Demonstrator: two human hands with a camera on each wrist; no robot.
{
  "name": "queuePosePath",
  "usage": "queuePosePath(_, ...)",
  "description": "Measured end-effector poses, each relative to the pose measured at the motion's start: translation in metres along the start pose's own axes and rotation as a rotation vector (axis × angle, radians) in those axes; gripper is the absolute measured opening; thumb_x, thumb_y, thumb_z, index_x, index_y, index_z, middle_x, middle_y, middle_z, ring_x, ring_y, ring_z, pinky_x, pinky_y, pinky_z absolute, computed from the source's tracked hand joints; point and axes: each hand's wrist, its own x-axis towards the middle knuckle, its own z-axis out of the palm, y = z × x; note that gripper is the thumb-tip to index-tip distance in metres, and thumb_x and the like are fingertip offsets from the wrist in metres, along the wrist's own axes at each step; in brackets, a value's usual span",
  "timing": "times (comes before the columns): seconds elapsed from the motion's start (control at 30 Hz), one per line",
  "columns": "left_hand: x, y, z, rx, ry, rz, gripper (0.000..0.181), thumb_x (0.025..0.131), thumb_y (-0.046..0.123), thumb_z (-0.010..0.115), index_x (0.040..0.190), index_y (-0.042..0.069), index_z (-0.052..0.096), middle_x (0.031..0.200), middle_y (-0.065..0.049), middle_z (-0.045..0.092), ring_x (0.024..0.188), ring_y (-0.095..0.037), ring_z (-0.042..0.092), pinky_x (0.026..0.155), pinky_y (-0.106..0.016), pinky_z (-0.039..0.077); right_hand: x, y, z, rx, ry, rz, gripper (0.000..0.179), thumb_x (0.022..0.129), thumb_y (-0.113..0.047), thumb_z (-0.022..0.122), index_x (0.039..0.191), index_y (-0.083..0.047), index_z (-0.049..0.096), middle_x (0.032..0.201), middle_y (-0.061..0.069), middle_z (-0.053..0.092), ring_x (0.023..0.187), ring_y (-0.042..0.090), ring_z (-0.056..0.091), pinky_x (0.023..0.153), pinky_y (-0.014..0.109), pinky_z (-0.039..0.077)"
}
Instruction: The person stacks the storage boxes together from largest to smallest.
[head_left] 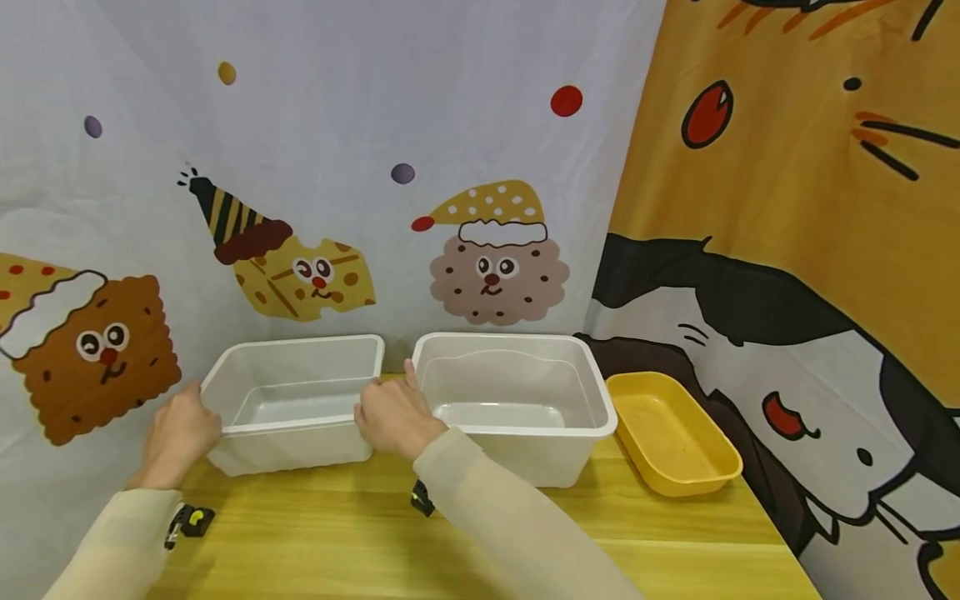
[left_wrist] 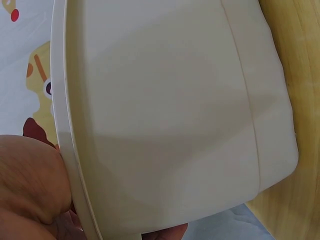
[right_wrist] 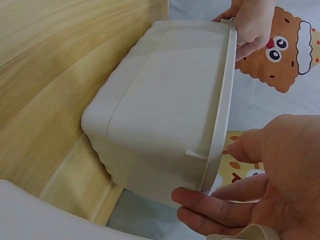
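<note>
At the left of the head view, a white plastic bin [head_left: 292, 448] sits on the wooden table. My left hand [head_left: 180, 429] grips the rim at its left end; in the left wrist view, part of that hand [left_wrist: 30, 185] shows by the rim and fingertips appear beneath it. My right hand [head_left: 397, 414] is at the opposite end. Seen from the right wrist, its fingertips [right_wrist: 192, 197] touch the corner under the rim, while the thumb stands apart from the rim. The inside of this bin shows nothing in it.
A second white bin [head_left: 525, 458] stands right beside my right hand. Further right is a shallow yellow tray [head_left: 675, 433] near the edge of the wooden table [head_left: 360, 542]. A printed cloth [head_left: 322, 125] hangs behind the bins.
</note>
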Motion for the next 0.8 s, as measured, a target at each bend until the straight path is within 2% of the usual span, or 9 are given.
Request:
queuePosePath(0.1,0.0017,0.0008,0.0006,0.002,-0.004,-0.011,0.058,0.102,0.002,0.049,0.153,-0.025,0.041,0.141,-0.055,0.055,0.117,-0.071,0.06,0.098,-0.083,0.052,-0.0003,0.0013,0.0002,0.006,0.008,-0.003,0.043,0.121,-0.035,0.059,0.081,-0.021,0.065,0.093,0.0,0.081,0.103,0.02,0.085,0.148,0.062,0.025)
queuePosePath(0.37,0.0023,0.0003,0.0011,0.002,-0.009,-0.02,0.063,0.103,0.002,0.047,0.16,-0.025,0.038,0.148,-0.057,0.051,0.125,-0.075,0.057,0.105,-0.085,0.05,-0.0002,0.0029,0.0005,0.024,0.038,-0.022,0.048,0.12,-0.034,0.062,0.074,-0.022,0.057,0.075,-0.008,0.065,0.087,0.016,0.079,0.147,0.064,0.027)
queuePosePath(0.63,0.0007,-0.0008,0.0008,-0.01,0.012,-0.023,0.065,0.102,0.002,0.047,0.16,-0.024,0.038,0.148,-0.057,0.05,0.124,-0.075,0.057,0.103,-0.084,0.05,-0.0008,0.0038,0.0017,0.061,0.065,-0.032,0.052,0.12,-0.032,0.062,0.069,-0.021,0.054,0.072,-0.009,0.06,0.078,0.014,0.072,0.146,0.066,0.027)
queuePosePath(0.8,0.0009,0.0014,-0.0015,-0.005,0.026,-0.022,0.07,0.101,0.001,0.049,0.165,-0.024,0.034,0.151,-0.058,0.049,0.125,-0.076,0.057,0.104,-0.085,0.05,-0.0014,0.0046,0.0013,0.088,0.082,-0.028,0.052,0.12,-0.03,0.061,0.07,-0.02,0.054,0.074,-0.008,0.061,0.082,0.014,0.074,0.146,0.066,0.028)
